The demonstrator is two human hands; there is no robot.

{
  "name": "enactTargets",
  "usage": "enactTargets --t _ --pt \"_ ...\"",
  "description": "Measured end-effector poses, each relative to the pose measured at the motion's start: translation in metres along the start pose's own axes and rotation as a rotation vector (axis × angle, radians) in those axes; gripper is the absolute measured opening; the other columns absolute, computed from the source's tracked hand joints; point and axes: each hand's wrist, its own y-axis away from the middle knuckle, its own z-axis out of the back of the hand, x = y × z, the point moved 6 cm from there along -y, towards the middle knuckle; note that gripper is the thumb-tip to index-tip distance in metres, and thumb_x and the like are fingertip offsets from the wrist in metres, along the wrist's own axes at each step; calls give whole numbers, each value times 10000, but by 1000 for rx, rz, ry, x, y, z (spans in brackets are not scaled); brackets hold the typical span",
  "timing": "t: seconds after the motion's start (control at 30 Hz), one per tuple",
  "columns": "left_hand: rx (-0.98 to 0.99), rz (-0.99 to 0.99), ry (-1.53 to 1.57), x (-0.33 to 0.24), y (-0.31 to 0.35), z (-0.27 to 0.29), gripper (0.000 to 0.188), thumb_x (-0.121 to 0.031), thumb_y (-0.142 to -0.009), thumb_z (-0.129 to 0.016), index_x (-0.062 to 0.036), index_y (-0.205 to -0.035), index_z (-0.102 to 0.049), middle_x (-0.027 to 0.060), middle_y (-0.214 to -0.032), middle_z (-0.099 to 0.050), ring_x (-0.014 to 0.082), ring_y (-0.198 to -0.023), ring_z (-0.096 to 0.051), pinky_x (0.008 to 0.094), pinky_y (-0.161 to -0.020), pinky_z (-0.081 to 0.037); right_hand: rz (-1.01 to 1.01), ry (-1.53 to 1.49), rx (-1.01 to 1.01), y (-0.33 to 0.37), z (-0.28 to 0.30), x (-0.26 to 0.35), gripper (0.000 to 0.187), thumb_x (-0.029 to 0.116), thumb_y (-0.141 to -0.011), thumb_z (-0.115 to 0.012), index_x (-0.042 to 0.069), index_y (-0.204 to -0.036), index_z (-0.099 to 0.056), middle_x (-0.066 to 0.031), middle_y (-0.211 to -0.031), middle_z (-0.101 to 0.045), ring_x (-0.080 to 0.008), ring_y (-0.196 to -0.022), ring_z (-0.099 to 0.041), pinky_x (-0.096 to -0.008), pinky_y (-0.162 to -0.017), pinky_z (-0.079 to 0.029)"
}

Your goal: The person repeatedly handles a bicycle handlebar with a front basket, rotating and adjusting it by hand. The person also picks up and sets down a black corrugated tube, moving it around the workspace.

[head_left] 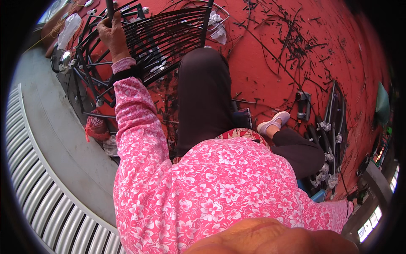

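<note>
My left hand is raised at the upper left, its fingers wrapped round an upright dark bar. Close by it stands a black metal frame with rows of dark strips stretched across it, in front of my bent knee. My right arm reaches far out to the right, and my right hand shows only as a small patch at its cuff; its fingers cannot be made out. A bundle of dark tubes with clear plastic wrapped at points lies on that side, beside my leg.
Short dark offcuts and long thin strips litter the red floor. A dark clamp-like tool lies beyond my shoe. On the left are a red mesh bag, a clear plastic bag and a slatted metal seat.
</note>
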Motion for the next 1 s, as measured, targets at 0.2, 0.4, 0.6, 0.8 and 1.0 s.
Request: enactTargets --t 0.2,0.4,0.6,0.8,1.0 --pt "1 -26 1 -20 6 -36 499 -407 -839 -871 -8 -988 -612 35 -827 -637 127 -716 -581 279 -651 -495 -65 -366 -122 -27 20 49 527 441 -863 -729 -48 -1057 -739 -197 -998 -753 -360 -941 -707 -468 -878 -529" --pt "138 56 -20 -50 38 -78 483 -404 -823 -873 -20 -990 -632 73 -835 -706 152 -756 -657 317 -703 -530 928 -1376 343 122 40 375 738 201 -864 -752 -91 -1468 -445 -186 -1049 -716 -272 -901 -714 -357 -692 -588" --pt "316 -75 -78 -99 80 -105 494 -346 -797 -890 -26 -1042 -604 111 -845 -713 220 -759 -704 360 -711 -558 1794 -1303 1166 598 128 440 434 229 -1002 -661 40 -1390 -617 -73 -1247 -684 -97 -1017 -687 -210 -689 -537" --pt "428 -139 -118 -129 112 -139 510 -366 -778 -883 -68 -1088 -609 106 -876 -727 268 -791 -729 393 -732 -564 2005 -1279 1251 866 217 292 579 247 -878 -805 27 -1378 -616 -61 -1205 -693 -177 -1085 -661 -293 -935 -518" --pt "476 -218 -104 -145 124 -158 519 -412 -777 -870 -89 -1083 -603 102 -904 -732 292 -833 -732 411 -748 -556 2271 -741 1214 854 209 241 374 192 -881 -797 13 -1185 -673 1 -927 -660 -102 -793 -621 -262 -712 -498"
